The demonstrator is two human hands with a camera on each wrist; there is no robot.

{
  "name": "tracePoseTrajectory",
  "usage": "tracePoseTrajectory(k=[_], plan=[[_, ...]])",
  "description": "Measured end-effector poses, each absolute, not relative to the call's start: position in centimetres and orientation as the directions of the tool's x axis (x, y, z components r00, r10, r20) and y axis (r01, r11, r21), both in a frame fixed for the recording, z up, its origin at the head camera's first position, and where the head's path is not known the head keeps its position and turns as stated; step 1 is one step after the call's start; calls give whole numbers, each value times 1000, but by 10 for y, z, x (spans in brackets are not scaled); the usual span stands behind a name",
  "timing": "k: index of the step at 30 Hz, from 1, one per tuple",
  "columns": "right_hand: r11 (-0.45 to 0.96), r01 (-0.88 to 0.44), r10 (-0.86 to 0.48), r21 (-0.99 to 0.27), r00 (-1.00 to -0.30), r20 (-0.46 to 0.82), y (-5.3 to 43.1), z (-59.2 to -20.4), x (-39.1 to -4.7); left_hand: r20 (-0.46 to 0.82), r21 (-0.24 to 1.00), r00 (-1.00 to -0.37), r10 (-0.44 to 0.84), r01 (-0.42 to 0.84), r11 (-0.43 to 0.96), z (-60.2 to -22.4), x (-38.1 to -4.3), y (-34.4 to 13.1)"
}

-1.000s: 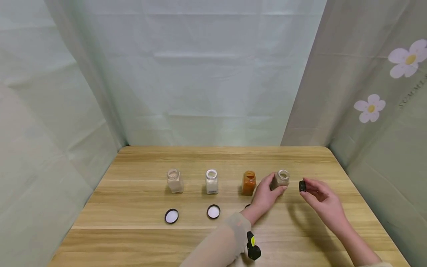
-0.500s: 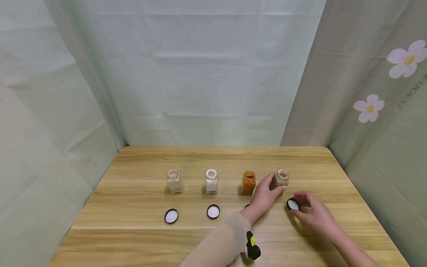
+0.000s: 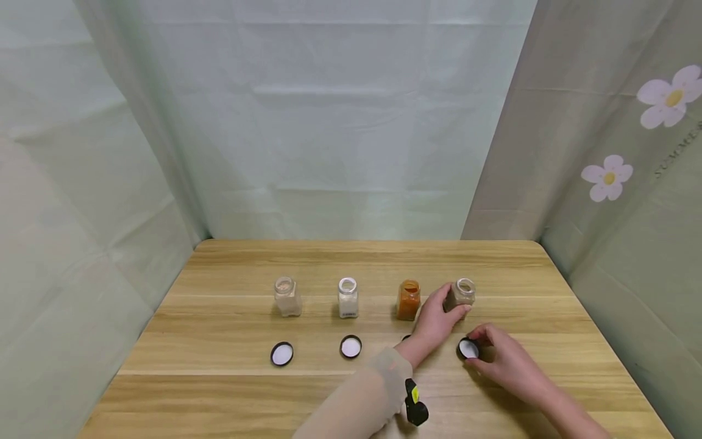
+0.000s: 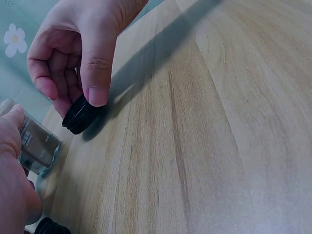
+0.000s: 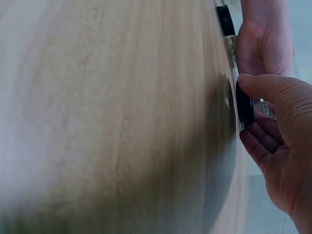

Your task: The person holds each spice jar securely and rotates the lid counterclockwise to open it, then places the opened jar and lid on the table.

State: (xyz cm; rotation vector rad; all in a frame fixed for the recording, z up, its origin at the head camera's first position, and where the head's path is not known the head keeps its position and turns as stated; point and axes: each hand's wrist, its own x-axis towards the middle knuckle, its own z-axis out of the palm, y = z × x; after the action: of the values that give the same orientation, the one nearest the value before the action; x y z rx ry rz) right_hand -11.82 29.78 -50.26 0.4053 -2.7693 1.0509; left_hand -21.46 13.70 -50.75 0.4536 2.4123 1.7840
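My left hand (image 3: 435,321) grips an uncapped glass jar of grey-brown powder (image 3: 464,294), which stands upright at the right of the row. Thumb and fingers of my right hand (image 3: 507,364) pinch a black screw lid (image 3: 468,349), its white lining facing up, in front of that jar. In the left wrist view this lid (image 4: 80,117) is tilted close over the tabletop; whether its edge touches the wood I cannot tell. Just left of my left hand stands an open jar of orange-red powder (image 3: 408,302). Its lid (image 3: 406,338) is mostly hidden behind my left wrist.
Farther left stand two more open jars, one of white grains (image 3: 348,300) and one of beige powder (image 3: 287,299). Before them lie two black lids, linings up: the middle lid (image 3: 351,347) and the left lid (image 3: 282,354). Curtains enclose the wooden table (image 3: 219,341).
My right hand has brought the lid from beside the jar down, toward me and leftward, turning its white lining upward. My left hand keeps its grip on the jar.
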Motion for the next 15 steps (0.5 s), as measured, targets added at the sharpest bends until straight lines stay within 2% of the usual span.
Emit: tracePoseTrajectory(k=[15], plan=[[752,-384,-229,-535,-914,334,295,-511,-119,97,948,-951,294,178,263,-505,-214,137]])
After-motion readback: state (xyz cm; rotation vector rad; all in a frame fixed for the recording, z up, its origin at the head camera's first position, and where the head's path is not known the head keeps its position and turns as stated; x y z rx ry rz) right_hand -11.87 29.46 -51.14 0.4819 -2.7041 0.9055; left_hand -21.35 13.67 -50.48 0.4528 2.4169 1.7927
